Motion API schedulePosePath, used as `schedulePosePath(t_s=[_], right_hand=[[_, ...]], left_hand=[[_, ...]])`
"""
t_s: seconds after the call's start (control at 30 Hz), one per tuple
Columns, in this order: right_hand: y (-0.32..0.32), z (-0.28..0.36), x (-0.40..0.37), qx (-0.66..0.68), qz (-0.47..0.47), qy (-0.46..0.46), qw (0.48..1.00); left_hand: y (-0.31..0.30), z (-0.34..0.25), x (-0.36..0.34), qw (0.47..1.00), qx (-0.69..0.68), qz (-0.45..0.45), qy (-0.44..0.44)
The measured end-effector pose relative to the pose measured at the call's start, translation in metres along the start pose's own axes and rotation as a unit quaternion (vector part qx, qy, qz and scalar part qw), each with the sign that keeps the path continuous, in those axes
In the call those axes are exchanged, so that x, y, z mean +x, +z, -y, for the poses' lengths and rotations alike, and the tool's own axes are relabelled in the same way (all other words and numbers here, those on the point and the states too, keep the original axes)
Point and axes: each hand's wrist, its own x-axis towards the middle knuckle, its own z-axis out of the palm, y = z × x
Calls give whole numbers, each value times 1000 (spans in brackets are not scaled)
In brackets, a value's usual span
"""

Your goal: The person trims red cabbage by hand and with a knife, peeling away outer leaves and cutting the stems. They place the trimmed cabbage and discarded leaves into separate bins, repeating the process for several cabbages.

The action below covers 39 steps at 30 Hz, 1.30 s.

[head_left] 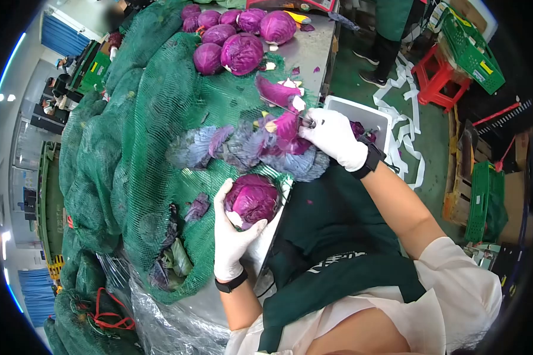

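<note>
My left hand, in a white glove, is closed around the side of a purple cabbage at the near edge of the table. My gloved right hand is closed on a small dark-handled tool; its kind is hard to make out. Against those fingers is a purple leaf piece. Loose bluish outer leaves lie in a band just beyond the held cabbage. Another cut purple leaf rests farther up on the green netting.
Several purple cabbages are grouped at the table's far end. Bulky green net sacks line the left side. A pale bin stands beyond my right hand, near a red stool. A person in dark trousers stands farther off.
</note>
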Motion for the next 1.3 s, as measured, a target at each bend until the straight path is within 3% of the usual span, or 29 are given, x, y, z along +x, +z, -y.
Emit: schedulePosePath(t_s=[0.07,0.1,0.13,0.17,0.27,0.33,0.37,0.43,0.5,0.57,0.63,0.7,0.73,0.83,0.9,0.93,0.97,1.0,1.03,1.1,1.13,1.17,1.23,1.3], right_hand=[[-13,35,-14,128,93,-10,987],[1,45,-22,90,33,-108,990],[-17,74,-27,200,174,-45,963],[-4,76,-29,165,217,-40,961],[19,70,-34,193,206,-74,956],[22,58,-27,125,145,-27,981],[30,44,-26,93,40,-70,992],[61,-25,-7,-147,-14,-253,956],[35,-10,-15,5,23,11,1000],[20,6,-22,22,46,18,999],[10,37,-42,198,75,-5,977],[27,46,-55,138,96,-72,983],[35,52,-58,146,137,-41,979],[54,62,-61,233,241,68,940],[66,53,-61,274,239,72,929],[73,38,-60,177,116,-47,976],[80,23,-59,77,-16,-161,984],[65,22,-53,4,-45,-122,991],[45,21,-49,-13,-16,-52,998],[17,31,-52,127,-21,6,992],[8,41,-58,176,31,-15,984],[33,33,-64,251,20,-89,964],[10,67,-79,273,214,47,937],[5,74,-83,399,294,151,856]], left_hand=[[-2,5,0,999,32,5,17],[-1,7,-1,998,61,9,33],[1,7,-2,998,59,14,33],[3,5,-4,995,95,12,38],[4,4,-5,989,137,15,55],[0,6,-7,986,144,17,82],[-6,7,-7,984,146,20,104],[-13,6,-13,988,129,11,85],[-20,6,-15,993,103,-1,59],[-23,3,-19,993,104,4,55],[-21,-5,-23,988,147,-4,55],[-24,-11,-22,970,231,9,82],[-25,-12,-20,944,310,21,107],[-25,-6,-17,936,324,39,132],[-22,-5,-16,960,263,26,93],[-20,-5,-18,978,200,18,57],[-19,-4,-20,977,206,15,52],[-18,-3,-21,982,180,-17,44],[-15,-3,-20,986,154,-47,41],[-6,4,-18,971,217,-64,72],[1,6,-18,957,266,-68,99],[8,7,-17,939,312,-70,127],[17,1,-16,934,332,-62,117],[20,1,-15,927,352,-66,108]])
